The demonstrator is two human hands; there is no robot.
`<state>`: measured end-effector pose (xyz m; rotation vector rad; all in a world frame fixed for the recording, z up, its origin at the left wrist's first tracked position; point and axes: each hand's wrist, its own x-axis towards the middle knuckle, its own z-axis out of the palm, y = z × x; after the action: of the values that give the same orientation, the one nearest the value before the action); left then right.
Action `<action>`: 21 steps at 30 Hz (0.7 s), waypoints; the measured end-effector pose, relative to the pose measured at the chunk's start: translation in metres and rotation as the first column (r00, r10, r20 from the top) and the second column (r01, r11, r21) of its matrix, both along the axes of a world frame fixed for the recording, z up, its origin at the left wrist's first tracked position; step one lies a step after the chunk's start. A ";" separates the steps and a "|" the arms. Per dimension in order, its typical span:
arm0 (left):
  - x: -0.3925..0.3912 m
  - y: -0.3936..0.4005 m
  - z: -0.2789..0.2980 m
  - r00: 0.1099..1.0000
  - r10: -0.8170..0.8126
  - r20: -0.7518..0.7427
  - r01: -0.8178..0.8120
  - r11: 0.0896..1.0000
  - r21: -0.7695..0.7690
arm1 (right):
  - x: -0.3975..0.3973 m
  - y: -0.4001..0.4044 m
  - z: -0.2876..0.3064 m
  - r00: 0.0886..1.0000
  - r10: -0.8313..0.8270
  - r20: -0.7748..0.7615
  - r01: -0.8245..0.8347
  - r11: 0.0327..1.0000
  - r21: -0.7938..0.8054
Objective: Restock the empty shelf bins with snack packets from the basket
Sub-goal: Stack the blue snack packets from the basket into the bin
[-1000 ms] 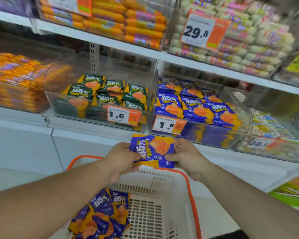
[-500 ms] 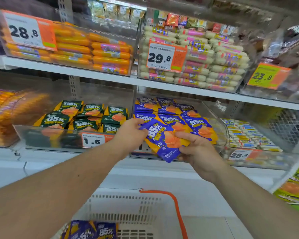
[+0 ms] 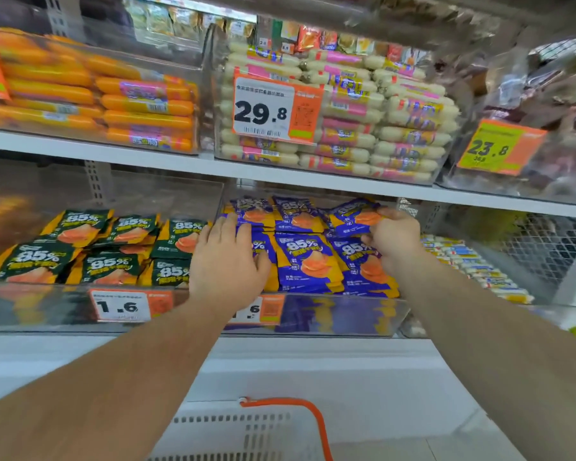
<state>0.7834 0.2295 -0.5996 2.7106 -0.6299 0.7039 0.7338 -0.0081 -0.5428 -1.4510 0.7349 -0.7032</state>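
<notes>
Hands both inside the clear plastic bin of purple snack packets on the lower shelf. Right hand pinches one purple packet by its right edge, thumb and curled fingers on it, holding it tilted above the back right of the stack, just under the shelf board overhead. Left hand lies flat, fingers spread and fairly straight, pressing on the purple packets at the left side of the bin, next to the divider wall; it grasps nothing that can be seen. Stacked packets lie in rows between and under the two hands, the held one overlapping those behind. Bin to the left carries green packets of the same make (85% printed on each), a 1.6 price tag on its front. Upper shelf: orange sausages at left, white sausage packs behind a 29.8 tag. White basket with orange handle at bottom edge of view, well below both hands; its contents out of sight.
</notes>
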 end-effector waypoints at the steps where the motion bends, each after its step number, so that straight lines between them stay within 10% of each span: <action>1: 0.000 0.000 -0.001 1.000 0.008 -0.002 -0.008 1.000 -0.014 | 0.011 -0.003 -0.001 1.000 -0.008 0.021 0.008 1.000 0.018; 11: 0.002 -0.003 -0.009 1.000 0.024 -0.001 -0.024 0.996 -0.081 | 0.044 -0.007 -0.005 0.797 -0.067 -0.601 -0.305 0.813 -0.495; 21: 0.003 -0.002 -0.010 1.000 0.016 -0.004 -0.016 0.997 -0.070 | 0.055 -0.009 -0.011 0.636 -0.254 -0.729 -0.452 0.644 -0.618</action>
<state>0.7865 0.2279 -0.6098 2.6547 -0.5724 0.7109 0.7884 -0.0170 -0.5539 -2.6868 1.0405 -0.2149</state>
